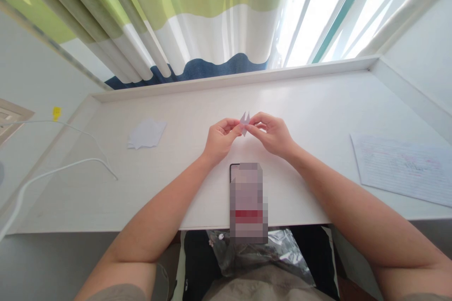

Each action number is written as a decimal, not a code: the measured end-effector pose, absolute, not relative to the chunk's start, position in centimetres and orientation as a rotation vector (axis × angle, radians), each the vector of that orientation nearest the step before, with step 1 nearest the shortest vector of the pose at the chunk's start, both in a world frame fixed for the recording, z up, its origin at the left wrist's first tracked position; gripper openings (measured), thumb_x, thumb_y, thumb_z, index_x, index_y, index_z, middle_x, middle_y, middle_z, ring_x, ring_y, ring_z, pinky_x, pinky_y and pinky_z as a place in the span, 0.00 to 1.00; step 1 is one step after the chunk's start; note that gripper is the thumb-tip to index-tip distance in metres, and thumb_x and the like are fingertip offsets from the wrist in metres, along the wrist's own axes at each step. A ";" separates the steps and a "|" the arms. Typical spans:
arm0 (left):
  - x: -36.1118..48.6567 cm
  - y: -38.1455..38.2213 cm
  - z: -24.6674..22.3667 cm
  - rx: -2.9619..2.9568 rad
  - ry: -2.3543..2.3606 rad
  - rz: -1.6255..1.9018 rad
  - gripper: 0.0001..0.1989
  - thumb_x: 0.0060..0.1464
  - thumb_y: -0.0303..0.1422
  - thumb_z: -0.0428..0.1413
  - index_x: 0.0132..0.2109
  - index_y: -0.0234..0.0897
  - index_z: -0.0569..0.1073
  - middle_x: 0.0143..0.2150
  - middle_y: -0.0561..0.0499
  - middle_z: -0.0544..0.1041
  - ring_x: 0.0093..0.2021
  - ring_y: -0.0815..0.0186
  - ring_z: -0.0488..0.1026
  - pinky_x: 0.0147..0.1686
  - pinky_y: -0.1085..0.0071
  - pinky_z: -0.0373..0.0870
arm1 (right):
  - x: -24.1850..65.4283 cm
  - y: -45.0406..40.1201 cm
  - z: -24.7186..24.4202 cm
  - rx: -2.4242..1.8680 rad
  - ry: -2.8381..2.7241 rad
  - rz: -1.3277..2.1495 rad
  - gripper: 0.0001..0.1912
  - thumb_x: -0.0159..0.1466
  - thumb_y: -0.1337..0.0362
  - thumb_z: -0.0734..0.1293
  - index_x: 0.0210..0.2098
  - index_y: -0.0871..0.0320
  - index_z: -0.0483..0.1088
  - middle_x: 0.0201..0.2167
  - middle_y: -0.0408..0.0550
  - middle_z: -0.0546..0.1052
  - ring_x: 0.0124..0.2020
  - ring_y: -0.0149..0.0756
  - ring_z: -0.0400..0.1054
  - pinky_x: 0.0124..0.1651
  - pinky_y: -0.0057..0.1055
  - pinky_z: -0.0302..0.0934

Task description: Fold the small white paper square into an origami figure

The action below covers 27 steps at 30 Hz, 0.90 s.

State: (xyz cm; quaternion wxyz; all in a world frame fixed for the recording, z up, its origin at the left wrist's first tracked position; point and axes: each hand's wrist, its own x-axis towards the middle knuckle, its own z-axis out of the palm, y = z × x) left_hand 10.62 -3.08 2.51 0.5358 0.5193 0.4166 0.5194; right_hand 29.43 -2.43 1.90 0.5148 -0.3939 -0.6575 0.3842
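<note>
A small folded piece of white paper (245, 122) is held up above the desk, with two pointed tips rising from its top and one point below. My left hand (222, 136) pinches its left side between thumb and fingers. On the other side my right hand (270, 132) grips it the same way, thumb toward me. Fingertips cover part of the paper, so its full shape is hidden. Below the hands, near the desk's front edge, lies a phone (247, 197) whose screen is blurred out.
Several loose white paper pieces (146, 134) lie on the white desk (169, 188) at left. A lined, written-on paper pad (402, 167) rests at right. White cables (70, 164) cross the left side. A clear plastic bag (268, 258) is on my lap; a curtain (212, 9) hangs behind.
</note>
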 end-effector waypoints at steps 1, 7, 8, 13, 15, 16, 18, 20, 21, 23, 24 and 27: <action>10.6 -3.1 2.5 1.234 0.981 1.230 0.22 0.50 0.51 0.76 0.39 0.38 0.82 0.36 0.51 0.83 0.37 0.66 0.79 0.47 0.63 0.78 | 29.5 -2.4 1.9 -0.939 -1.577 0.935 0.22 0.66 0.40 0.75 0.35 0.52 0.77 0.34 0.45 0.81 0.37 0.40 0.77 0.50 0.50 0.78; 10.6 -3.1 2.7 1.249 0.955 1.219 0.23 0.51 0.54 0.75 0.37 0.39 0.81 0.36 0.51 0.83 0.36 0.66 0.78 0.46 0.63 0.78 | 29.5 -2.7 2.3 -0.912 -1.539 1.089 0.25 0.64 0.37 0.76 0.35 0.52 0.76 0.33 0.45 0.80 0.35 0.39 0.75 0.46 0.45 0.75; 10.6 -3.1 2.7 1.259 0.959 1.214 0.23 0.52 0.54 0.74 0.37 0.39 0.81 0.36 0.51 0.83 0.36 0.66 0.78 0.46 0.63 0.78 | 29.5 -2.7 2.3 -0.912 -1.522 1.128 0.25 0.63 0.36 0.76 0.35 0.52 0.76 0.32 0.45 0.80 0.34 0.39 0.74 0.44 0.44 0.74; 10.6 -3.4 3.0 1.324 0.982 1.198 0.23 0.53 0.54 0.73 0.38 0.39 0.81 0.36 0.50 0.83 0.36 0.64 0.78 0.42 0.64 0.77 | 29.5 -2.6 2.2 -0.878 -1.441 1.251 0.25 0.62 0.38 0.79 0.34 0.53 0.75 0.32 0.46 0.81 0.34 0.39 0.75 0.41 0.43 0.72; 10.6 -3.4 3.1 1.356 0.981 1.182 0.24 0.54 0.55 0.72 0.37 0.38 0.81 0.35 0.49 0.83 0.36 0.64 0.77 0.41 0.65 0.76 | 29.5 -2.6 2.2 -0.880 -1.444 1.256 0.25 0.62 0.39 0.79 0.33 0.54 0.75 0.32 0.46 0.81 0.34 0.39 0.75 0.41 0.42 0.72; 10.6 -3.3 3.2 1.371 0.979 1.171 0.24 0.55 0.55 0.72 0.37 0.38 0.81 0.35 0.49 0.82 0.35 0.64 0.77 0.40 0.65 0.76 | 29.5 -2.6 2.2 -0.885 -1.446 1.254 0.25 0.61 0.39 0.79 0.33 0.54 0.75 0.31 0.46 0.81 0.33 0.39 0.74 0.40 0.42 0.72; 10.6 -3.3 3.2 1.392 0.979 1.159 0.25 0.56 0.56 0.71 0.36 0.38 0.80 0.34 0.49 0.82 0.34 0.65 0.76 0.40 0.66 0.76 | 29.4 -2.6 2.2 -0.892 -1.437 1.252 0.25 0.61 0.39 0.79 0.33 0.54 0.76 0.31 0.46 0.80 0.33 0.38 0.74 0.40 0.41 0.71; 10.6 -3.2 3.0 1.402 0.991 1.173 0.25 0.57 0.57 0.70 0.36 0.37 0.80 0.33 0.50 0.81 0.33 0.66 0.76 0.40 0.66 0.76 | 29.3 -2.6 2.2 -0.902 -1.414 1.258 0.25 0.60 0.39 0.80 0.32 0.55 0.76 0.31 0.46 0.81 0.33 0.37 0.74 0.40 0.40 0.70; 10.7 -3.1 2.9 1.404 1.001 1.182 0.26 0.57 0.57 0.70 0.36 0.37 0.80 0.33 0.49 0.81 0.34 0.66 0.76 0.40 0.67 0.76 | 29.2 -2.6 2.2 -0.911 -1.402 1.263 0.25 0.59 0.39 0.80 0.32 0.55 0.76 0.31 0.46 0.81 0.33 0.37 0.74 0.40 0.39 0.70; 10.7 -3.0 2.7 1.401 1.014 1.190 0.26 0.56 0.57 0.70 0.37 0.36 0.80 0.34 0.50 0.81 0.34 0.66 0.76 0.39 0.68 0.75 | 29.2 -2.5 2.1 -0.930 -1.380 1.270 0.26 0.58 0.40 0.82 0.32 0.55 0.76 0.30 0.46 0.81 0.33 0.37 0.74 0.41 0.39 0.70; 10.6 -2.9 2.6 1.390 1.013 1.187 0.26 0.55 0.57 0.71 0.37 0.36 0.80 0.35 0.50 0.81 0.34 0.67 0.76 0.39 0.68 0.75 | 29.2 -2.5 2.1 -0.936 -1.374 1.271 0.26 0.57 0.40 0.82 0.32 0.55 0.76 0.30 0.46 0.81 0.34 0.37 0.75 0.41 0.39 0.70; 10.5 -2.8 2.6 1.334 0.987 1.167 0.26 0.52 0.55 0.73 0.39 0.36 0.79 0.35 0.51 0.80 0.33 0.68 0.75 0.37 0.69 0.75 | 29.3 -2.5 2.3 -0.932 -1.398 1.266 0.25 0.59 0.41 0.81 0.32 0.55 0.77 0.29 0.46 0.81 0.34 0.37 0.75 0.41 0.38 0.70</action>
